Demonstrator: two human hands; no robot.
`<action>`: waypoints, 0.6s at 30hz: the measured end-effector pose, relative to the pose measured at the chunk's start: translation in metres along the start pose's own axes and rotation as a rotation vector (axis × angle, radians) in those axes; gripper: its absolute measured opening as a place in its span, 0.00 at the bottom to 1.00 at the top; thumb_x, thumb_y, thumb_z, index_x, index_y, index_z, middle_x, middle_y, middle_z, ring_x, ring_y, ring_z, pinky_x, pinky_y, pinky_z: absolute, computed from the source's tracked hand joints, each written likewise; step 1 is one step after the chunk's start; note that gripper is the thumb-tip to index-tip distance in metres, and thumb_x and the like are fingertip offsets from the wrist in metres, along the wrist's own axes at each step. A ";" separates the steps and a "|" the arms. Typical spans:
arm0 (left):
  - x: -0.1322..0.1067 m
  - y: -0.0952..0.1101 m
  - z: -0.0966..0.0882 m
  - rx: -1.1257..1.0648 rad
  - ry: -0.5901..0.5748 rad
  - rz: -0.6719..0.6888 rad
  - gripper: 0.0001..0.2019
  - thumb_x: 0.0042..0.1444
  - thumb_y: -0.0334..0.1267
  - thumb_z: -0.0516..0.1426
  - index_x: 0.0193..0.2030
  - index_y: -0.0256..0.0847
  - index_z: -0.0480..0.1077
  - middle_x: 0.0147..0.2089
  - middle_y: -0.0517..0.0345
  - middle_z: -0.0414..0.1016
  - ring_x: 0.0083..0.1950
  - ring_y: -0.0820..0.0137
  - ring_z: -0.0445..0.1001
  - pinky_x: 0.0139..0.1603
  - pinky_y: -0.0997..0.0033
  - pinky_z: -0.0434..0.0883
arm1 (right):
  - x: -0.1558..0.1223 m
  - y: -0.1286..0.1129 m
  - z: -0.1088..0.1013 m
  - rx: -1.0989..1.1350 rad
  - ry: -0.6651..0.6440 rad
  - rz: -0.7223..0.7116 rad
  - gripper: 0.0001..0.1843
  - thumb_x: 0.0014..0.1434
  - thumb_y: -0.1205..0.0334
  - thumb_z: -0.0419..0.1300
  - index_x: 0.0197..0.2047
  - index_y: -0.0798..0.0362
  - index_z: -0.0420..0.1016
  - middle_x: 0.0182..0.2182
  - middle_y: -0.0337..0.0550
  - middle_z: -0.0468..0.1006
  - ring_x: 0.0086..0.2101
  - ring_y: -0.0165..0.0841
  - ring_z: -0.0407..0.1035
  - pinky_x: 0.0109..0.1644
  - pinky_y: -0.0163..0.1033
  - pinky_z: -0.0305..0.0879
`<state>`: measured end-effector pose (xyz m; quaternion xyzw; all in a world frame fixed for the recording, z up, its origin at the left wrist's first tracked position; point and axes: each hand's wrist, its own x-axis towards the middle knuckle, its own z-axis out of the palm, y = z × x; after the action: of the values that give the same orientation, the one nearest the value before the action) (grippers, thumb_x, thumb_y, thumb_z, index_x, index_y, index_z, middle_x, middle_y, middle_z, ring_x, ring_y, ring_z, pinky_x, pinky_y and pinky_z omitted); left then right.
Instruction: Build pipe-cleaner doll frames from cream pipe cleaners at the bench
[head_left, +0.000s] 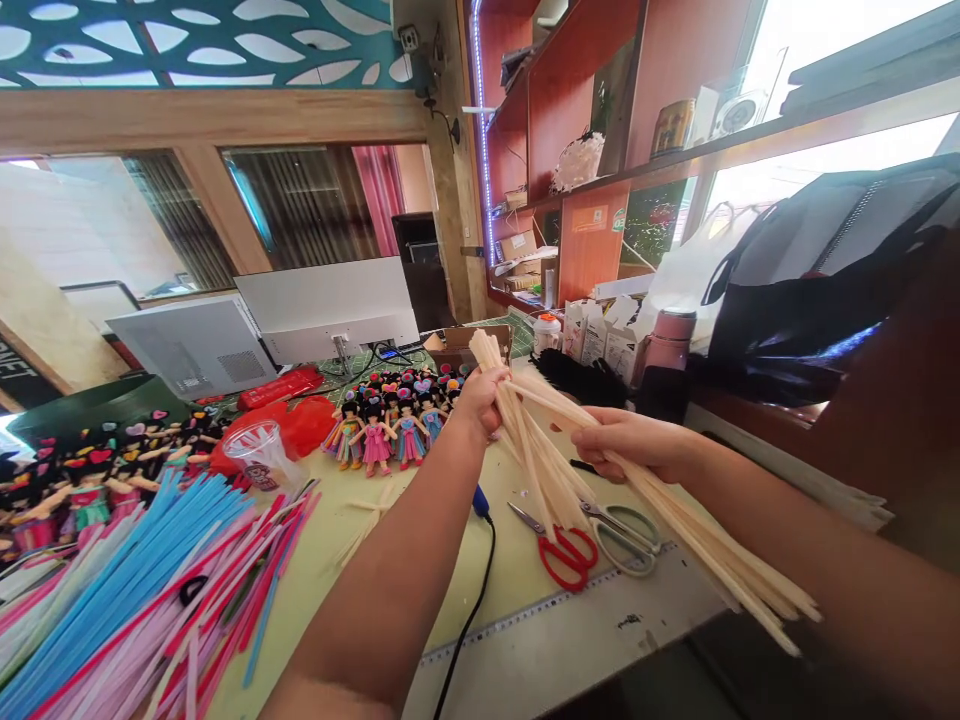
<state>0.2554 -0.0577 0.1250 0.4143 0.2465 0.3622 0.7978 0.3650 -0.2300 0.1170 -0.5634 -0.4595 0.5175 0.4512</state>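
Observation:
Both my hands hold bunches of long cream-coloured sticks above the table. My left hand (480,398) is closed round one bunch of cream sticks (534,460) that fans upward and downward from the fist. My right hand (631,440) grips a second, longer bundle of cream sticks (720,550) that slants down to the right past the table edge. The two bunches cross between my hands. Below them lie red-handled scissors (564,550) and grey-handled scissors (626,535) on the yellow-green cutting mat (420,560).
A heap of blue, pink and red sticks (142,590) covers the left. Small dolls (390,420) stand in rows behind, near a plastic cup (259,455). A black cable (472,610) crosses the mat. A monitor (330,305), boxes and a dark bag (817,280) sit behind.

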 end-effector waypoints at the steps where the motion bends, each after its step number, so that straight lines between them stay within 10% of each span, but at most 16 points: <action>1: 0.003 0.000 -0.001 -0.006 0.001 -0.015 0.08 0.48 0.26 0.59 0.32 0.38 0.65 0.19 0.66 0.65 0.18 0.76 0.67 0.27 0.73 0.71 | -0.008 0.008 -0.005 0.007 0.002 0.012 0.22 0.46 0.52 0.67 0.41 0.53 0.67 0.17 0.28 0.61 0.14 0.20 0.54 0.17 0.28 0.46; 9: 0.043 -0.030 0.017 -0.025 0.002 -0.157 0.02 0.55 0.31 0.56 0.32 0.37 0.66 0.20 0.61 0.68 0.22 0.72 0.72 0.35 0.66 0.76 | -0.069 0.084 -0.048 0.330 0.252 0.010 0.29 0.52 0.48 0.64 0.55 0.49 0.66 0.19 0.29 0.57 0.14 0.22 0.48 0.18 0.33 0.43; 18: 0.133 -0.079 0.048 0.059 0.063 -0.240 0.10 0.62 0.38 0.52 0.31 0.37 0.67 0.24 0.53 0.72 0.32 0.64 0.77 0.41 0.62 0.75 | -0.082 0.134 -0.048 0.553 0.381 0.050 0.28 0.54 0.45 0.61 0.56 0.43 0.66 0.19 0.30 0.53 0.14 0.22 0.45 0.21 0.35 0.41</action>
<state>0.4000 -0.0084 0.0718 0.3933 0.3298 0.2696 0.8148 0.4162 -0.3355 0.0015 -0.5174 -0.1952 0.5190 0.6518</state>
